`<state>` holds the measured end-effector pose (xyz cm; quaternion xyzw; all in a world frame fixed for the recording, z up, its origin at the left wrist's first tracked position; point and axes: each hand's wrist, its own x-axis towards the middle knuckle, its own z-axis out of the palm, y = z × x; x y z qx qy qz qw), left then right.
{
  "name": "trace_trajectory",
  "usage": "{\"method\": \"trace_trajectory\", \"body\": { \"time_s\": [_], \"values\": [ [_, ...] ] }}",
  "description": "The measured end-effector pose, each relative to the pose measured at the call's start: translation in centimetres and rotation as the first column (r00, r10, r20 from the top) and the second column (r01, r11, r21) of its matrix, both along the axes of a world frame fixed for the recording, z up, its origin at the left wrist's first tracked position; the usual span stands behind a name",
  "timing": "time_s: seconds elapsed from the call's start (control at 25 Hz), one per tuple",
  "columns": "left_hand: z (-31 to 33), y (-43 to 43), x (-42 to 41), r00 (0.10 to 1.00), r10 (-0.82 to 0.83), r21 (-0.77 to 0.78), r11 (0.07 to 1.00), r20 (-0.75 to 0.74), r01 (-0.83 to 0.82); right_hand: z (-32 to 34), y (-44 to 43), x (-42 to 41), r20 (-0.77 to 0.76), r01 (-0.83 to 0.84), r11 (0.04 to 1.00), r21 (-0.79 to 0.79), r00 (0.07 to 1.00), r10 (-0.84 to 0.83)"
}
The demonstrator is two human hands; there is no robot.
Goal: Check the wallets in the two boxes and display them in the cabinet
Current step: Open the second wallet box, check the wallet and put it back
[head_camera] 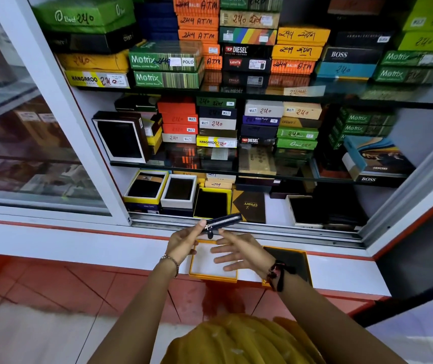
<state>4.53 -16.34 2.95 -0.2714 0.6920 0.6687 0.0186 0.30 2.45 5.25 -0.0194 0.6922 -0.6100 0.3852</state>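
One zip wallet in left hand angles up-right.

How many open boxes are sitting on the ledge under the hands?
2. One orange-rimmed open box, white inside and empty, lies below the left hand. The other open box, dark inside, lies partly hidden behind the right hand and wrist.

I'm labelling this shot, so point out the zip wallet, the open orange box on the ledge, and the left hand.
zip wallet (pixel 224 221): head view, on its zipper edge.
open orange box (pixel 211 278): head view, on its front rim.
left hand (pixel 184 241): head view, on the palm.
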Motion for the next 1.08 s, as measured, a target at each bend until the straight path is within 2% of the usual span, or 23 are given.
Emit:
{"method": "trace_trajectory", "body": {
  "time_s": [0.12, 0.32, 0.4, 0.48, 0.56, 0.64, 0.76, 0.84, 0.92, 1.08],
  "values": [
    [0.6, 0.5, -0.1, 0.999, -0.004, -0.007, 1.000, -0.054, 0.003, 1.1, -1.1, 0.6, -0.050, -0.069, 0.996, -0.053, 0.997, 0.066],
    [0.7, -0.7, 0.6, 0.990, 0.106, 0.020, 0.994, -0.093, -0.105, 1.8, 1.0, -1.4, -0.174, 0.156, 0.988, -0.008, 0.973, -0.155],
    [0.4, -1.7, 0.8, 0.988, 0.135, 0.096, 0.987, -0.074, -0.128, 1.6, 2.8, -2.4, -0.193, 0.262, 0.965, -0.009, 0.947, -0.258],
    [-0.1, -1.9, 1.0, 0.994, 0.074, 0.254, 0.966, -0.076, -0.052, 1.3, 4.0, -2.7, -0.162, 0.290, 0.957, -0.004, 0.944, -0.287],
    [-0.6, -1.3, 1.1, 0.992, -0.070, 0.480, 0.870, -0.103, 0.111, 0.9, 4.1, -2.3, -0.083, 0.236, 0.972, 0.005, 0.969, -0.234],
    [-0.8, -0.1, 1.3, 0.969, -0.198, 0.665, 0.706, -0.146, 0.244, 0.3, 3.6, -1.5, -0.060, 0.125, 0.992, 0.023, 0.991, -0.124],
    [-1.2, 1.1, 1.4, 0.947, -0.265, 0.828, 0.479, -0.181, 0.292, 0.2, 2.7, -0.7, -0.064, 0.014, 1.000, -0.002, 0.998, -0.014],
    [-1.6, 1.1, 1.3, 0.943, -0.280, 0.879, 0.384, -0.180, 0.282, 0.8, 2.6, -0.6, -0.060, -0.023, 0.999, -0.041, 0.998, 0.020],
    [-1.8, 1.0, 1.1, 0.932, -0.312, 0.893, 0.345, -0.183, 0.290, 1.0, 2.7, -0.8, -0.072, -0.057, 0.998, -0.037, 0.996, 0.054],
    [-1.9, 0.8, 1.1, 0.900, -0.301, 0.884, 0.251, -0.315, 0.393, 0.6, 2.8, -0.8, -0.057, -0.046, 0.998, -0.041, 0.997, 0.043]
  ]
}}
